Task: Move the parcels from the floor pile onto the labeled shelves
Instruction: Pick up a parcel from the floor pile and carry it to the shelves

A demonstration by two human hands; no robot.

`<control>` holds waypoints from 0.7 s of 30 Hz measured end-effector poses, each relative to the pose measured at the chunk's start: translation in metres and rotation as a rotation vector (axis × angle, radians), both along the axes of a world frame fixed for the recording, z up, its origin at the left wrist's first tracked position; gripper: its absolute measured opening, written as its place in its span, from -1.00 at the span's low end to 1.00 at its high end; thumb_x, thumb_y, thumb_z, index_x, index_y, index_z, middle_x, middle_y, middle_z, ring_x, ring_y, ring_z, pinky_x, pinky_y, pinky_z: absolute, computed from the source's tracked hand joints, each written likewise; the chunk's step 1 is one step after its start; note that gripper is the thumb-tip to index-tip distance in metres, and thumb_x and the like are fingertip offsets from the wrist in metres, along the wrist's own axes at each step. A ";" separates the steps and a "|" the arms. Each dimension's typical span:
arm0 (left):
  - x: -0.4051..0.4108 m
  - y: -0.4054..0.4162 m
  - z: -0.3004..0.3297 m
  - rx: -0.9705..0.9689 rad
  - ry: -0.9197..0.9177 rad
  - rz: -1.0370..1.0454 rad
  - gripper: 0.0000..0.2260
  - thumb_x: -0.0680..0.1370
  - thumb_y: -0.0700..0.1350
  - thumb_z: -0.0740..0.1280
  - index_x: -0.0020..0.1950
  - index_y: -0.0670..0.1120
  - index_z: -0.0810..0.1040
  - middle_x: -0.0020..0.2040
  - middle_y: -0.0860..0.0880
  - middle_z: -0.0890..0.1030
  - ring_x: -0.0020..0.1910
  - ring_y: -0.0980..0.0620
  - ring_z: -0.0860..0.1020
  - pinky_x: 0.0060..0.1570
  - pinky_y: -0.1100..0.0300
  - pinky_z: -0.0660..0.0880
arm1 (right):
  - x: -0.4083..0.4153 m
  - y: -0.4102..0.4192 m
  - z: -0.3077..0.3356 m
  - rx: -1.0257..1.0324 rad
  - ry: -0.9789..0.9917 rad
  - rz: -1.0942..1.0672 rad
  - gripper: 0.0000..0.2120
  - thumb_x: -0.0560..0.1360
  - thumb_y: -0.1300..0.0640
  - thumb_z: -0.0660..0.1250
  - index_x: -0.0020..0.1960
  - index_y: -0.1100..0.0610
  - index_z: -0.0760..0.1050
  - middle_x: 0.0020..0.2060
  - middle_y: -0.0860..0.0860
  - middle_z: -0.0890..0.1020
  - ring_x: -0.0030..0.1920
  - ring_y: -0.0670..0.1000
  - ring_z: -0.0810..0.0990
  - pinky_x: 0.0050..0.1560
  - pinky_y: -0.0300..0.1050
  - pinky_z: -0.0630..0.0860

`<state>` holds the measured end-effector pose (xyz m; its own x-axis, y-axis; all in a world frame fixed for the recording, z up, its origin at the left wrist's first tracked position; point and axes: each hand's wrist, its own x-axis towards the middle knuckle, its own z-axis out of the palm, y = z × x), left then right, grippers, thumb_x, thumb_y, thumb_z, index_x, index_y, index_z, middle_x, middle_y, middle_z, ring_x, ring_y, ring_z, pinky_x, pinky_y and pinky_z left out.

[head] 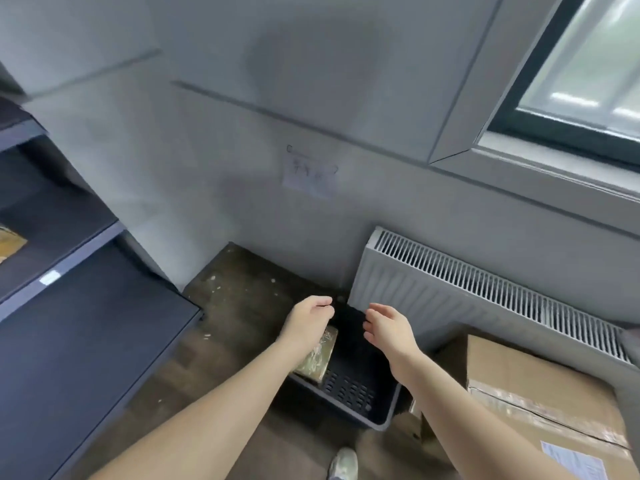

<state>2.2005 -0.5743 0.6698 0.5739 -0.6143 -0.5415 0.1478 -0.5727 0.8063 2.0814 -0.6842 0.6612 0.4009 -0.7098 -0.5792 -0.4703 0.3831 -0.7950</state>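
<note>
A dark plastic crate (377,415) stands on the floor below me. Inside it, against its left wall, leans a small brown parcel (317,358) wrapped in clear tape. My left hand (308,318) hovers above the parcel with loosely curled fingers and holds nothing. My right hand (388,327) hangs over the crate's far side, fingers relaxed and empty. Dark shelves (86,327) with a white label (50,277) on one edge run along the left. Another brown parcel (8,242) lies on the middle shelf at the far left.
A large cardboard box (540,393) with a printed label sits on the floor at the right. A white radiator (467,289) lines the wall behind the crate, under a window (581,64). My shoe (343,464) shows near the bottom edge. A paper note (310,174) hangs on the wall.
</note>
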 end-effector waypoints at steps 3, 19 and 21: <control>0.026 -0.026 -0.070 0.116 0.021 0.042 -0.71 0.44 0.08 0.27 0.14 0.16 0.60 -0.10 0.13 0.62 -0.13 0.07 0.59 0.06 0.04 0.59 | 0.017 -0.031 -0.070 0.067 0.066 0.028 -0.63 0.66 0.19 0.23 0.45 0.17 0.43 0.17 0.06 0.58 0.18 0.04 0.58 0.34 0.00 0.53; 0.124 -0.102 -0.559 0.446 -0.062 -0.196 -0.59 0.61 0.05 0.23 0.47 0.09 0.36 -0.02 0.12 0.53 -0.07 0.04 0.54 -0.01 0.12 0.50 | 0.104 -0.099 -0.578 0.259 0.332 0.098 -0.59 0.59 0.06 0.29 0.42 0.10 0.45 -0.07 0.01 0.65 -0.05 0.06 0.63 0.24 0.00 0.58; 0.127 -0.102 -0.594 0.483 -0.063 -0.208 -0.51 0.60 0.13 0.23 0.51 0.05 0.29 0.26 0.00 0.53 0.16 -0.07 0.53 0.16 0.07 0.49 | 0.109 -0.095 -0.612 0.246 0.374 0.136 -0.52 0.61 0.03 0.26 0.50 0.10 0.35 0.01 0.02 0.61 -0.04 0.06 0.58 0.13 -0.05 0.52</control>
